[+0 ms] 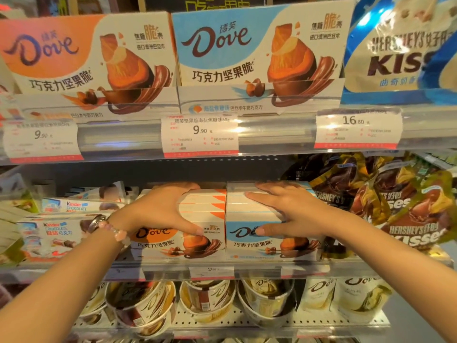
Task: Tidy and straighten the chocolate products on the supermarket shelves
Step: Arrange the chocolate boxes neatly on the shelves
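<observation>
Three shelves fill the frame. The top shelf (272, 131), across the upper third, carries large orange and blue chocolate boxes standing face-out, with a white and blue bag at the upper right. The middle shelf (247, 268) runs across the centre, and the bottom shelf (247, 320) holds tubs (207, 298) along the lower edge.

The work is on the middle shelf, at the centre of the frame. Two rows of chocolate boxes stand side by side and touching: the orange row (197, 233) on the left, the blue row (249, 241) on the right. To their left lie the flat white bars (54, 233); to their right, the brown and gold bags (395, 209) crowd against the blue row.

The left hand (158, 209) grips the orange row, fingers curled over the tops of the boxes and thumb pressed on the front face. The right hand (289, 209) holds the blue row the same way, fingers spread over the tops, thumb on the front.

The step in hand looks like squaring these two rows. Both fronts already sit near the shelf's edge and roughly level, so this step seems nearly finished. The next move likely calls for an even squeeze so the boxes stand upright and flush, then attention to the slumped bags at the right.
</observation>
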A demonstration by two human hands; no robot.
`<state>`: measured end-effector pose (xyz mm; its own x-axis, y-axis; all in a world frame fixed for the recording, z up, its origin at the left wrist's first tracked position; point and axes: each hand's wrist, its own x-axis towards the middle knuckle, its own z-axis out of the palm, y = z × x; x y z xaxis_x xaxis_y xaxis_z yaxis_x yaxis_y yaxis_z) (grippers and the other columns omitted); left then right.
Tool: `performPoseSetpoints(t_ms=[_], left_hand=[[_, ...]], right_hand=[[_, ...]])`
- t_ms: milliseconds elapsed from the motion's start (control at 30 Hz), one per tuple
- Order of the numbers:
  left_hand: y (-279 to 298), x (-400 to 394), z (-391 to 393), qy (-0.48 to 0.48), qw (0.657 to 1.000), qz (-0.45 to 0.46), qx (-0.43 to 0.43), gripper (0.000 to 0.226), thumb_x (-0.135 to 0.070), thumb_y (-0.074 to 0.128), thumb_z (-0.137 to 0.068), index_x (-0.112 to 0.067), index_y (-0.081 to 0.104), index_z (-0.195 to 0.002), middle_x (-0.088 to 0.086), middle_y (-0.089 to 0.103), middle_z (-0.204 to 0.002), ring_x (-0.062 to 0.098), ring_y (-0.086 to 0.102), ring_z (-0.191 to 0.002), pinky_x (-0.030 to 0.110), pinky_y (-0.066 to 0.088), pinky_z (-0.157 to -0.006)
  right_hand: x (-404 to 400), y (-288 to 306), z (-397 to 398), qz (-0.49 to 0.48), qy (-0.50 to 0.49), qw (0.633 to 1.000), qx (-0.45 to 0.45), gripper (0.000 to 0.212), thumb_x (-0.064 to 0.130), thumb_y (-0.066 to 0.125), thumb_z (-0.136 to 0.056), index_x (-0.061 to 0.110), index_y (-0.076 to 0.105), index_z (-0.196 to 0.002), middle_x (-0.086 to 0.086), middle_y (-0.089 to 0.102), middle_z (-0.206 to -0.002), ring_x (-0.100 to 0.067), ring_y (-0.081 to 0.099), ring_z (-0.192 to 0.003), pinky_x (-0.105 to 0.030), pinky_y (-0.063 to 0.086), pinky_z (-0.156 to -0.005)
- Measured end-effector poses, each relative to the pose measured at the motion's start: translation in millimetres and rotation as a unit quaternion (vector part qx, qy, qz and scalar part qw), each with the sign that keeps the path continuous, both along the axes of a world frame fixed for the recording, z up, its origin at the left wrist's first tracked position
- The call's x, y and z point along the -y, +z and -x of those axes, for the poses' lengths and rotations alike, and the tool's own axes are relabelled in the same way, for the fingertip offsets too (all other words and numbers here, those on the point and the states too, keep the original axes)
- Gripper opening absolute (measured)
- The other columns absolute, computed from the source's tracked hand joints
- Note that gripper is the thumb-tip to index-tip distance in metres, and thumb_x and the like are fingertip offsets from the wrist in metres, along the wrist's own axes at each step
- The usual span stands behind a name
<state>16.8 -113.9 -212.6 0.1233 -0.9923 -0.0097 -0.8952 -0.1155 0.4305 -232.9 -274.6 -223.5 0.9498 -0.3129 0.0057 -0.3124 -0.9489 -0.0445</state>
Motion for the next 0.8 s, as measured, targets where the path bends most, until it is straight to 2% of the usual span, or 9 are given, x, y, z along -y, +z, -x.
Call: performPoseSetpoints(t_ms=[167, 267, 367, 467, 533, 633, 800], left_hand=[[-1.6, 0.5, -1.0, 0.003, 1.0, 0.002, -0.005, 0.064, -0.065, 0.076, -0.05, -0.046, 0.05, -0.106, -0.024, 0.06, -0.103, -0.006, 0.058, -0.094, 0.026, 0.054, -0.081], [-2.6, 1.9, -1.4, -0.003, 1.0, 0.004, 0.0, 0.064, -0.064, 0.076, -0.051, -0.044, 0.05, -0.106, -0.023, 0.061, -0.103, -0.004, 0.059, -0.093, 0.028, 0.054, -0.08], [-1.6, 4.5, -1.5, -0.007, 1.0, -0.007, 0.014, 0.064, -0.064, 0.076, -0.052, -0.042, 0.05, -0.106, -0.021, 0.061, -0.103, -0.001, 0.06, -0.092, 0.03, 0.054, -0.08], [0.4, 6.2, 0.1, -0.016, 0.999, -0.022, 0.026, 0.064, -0.068, 0.073, -0.05, -0.043, 0.048, -0.104, -0.021, 0.061, -0.103, 0.001, 0.06, -0.092, 0.032, 0.054, -0.08], [1.7, 6.7, 1.7, -0.024, 0.999, -0.026, 0.023, 0.064, -0.072, 0.069, -0.048, -0.049, 0.046, -0.103, -0.021, 0.061, -0.104, 0.002, 0.061, -0.092, 0.033, 0.054, -0.079], [1.9, 6.5, 2.1, -0.038, 0.998, -0.015, 0.037, 0.055, -0.076, 0.064, -0.047, -0.068, 0.038, -0.094, -0.021, 0.059, -0.102, 0.002, 0.06, -0.091, 0.032, 0.054, -0.077], [-0.2, 4.9, 0.4, -0.025, 0.999, 0.007, 0.047, 0.061, -0.077, 0.064, -0.046, -0.051, 0.046, -0.098, -0.023, 0.06, -0.099, -0.001, 0.06, -0.089, 0.029, 0.055, -0.074]], right_hand=[[1.7, -1.1, -0.4, -0.008, 0.004, 1.0, 0.016, 0.082, 0.074, 0.042, -0.076, 0.042, 0.015, -0.147, 0.001, 0.019, -0.157, -0.02, 0.021, -0.142, -0.038, 0.021, -0.114], [1.6, 0.2, -2.3, -0.025, 0.016, 0.998, 0.048, 0.08, 0.068, 0.054, -0.076, 0.037, 0.026, -0.145, -0.001, 0.03, -0.152, -0.017, 0.026, -0.14, -0.036, 0.026, -0.112], [-2.4, 2.4, -6.5, -0.065, 0.009, 0.995, 0.076, 0.078, 0.058, 0.067, -0.071, 0.031, 0.04, -0.139, 0.003, 0.044, -0.141, -0.014, 0.039, -0.129, -0.039, 0.036, -0.104], [-4.3, 2.6, -8.5, -0.093, -0.005, 0.991, 0.091, 0.075, 0.053, 0.073, -0.068, 0.029, 0.046, -0.134, 0.007, 0.048, -0.131, -0.013, 0.046, -0.118, -0.039, 0.041, -0.097], [-4.2, 2.4, -8.4, -0.102, -0.012, 0.99, 0.096, 0.075, 0.052, 0.074, -0.067, 0.029, 0.047, -0.132, 0.007, 0.049, -0.129, -0.013, 0.047, -0.116, -0.039, 0.042, -0.096], [-5.0, 0.7, -8.8, -0.102, -0.021, 0.989, 0.104, 0.076, 0.053, 0.074, -0.065, 0.031, 0.048, -0.132, 0.008, 0.049, -0.13, -0.013, 0.048, -0.116, -0.039, 0.042, -0.097], [-7.3, 0.6, -7.1, -0.076, -0.017, 0.991, 0.108, 0.079, 0.055, 0.073, -0.067, 0.029, 0.045, -0.136, 0.0, 0.047, -0.136, -0.018, 0.045, -0.121, -0.038, 0.039, -0.1]])
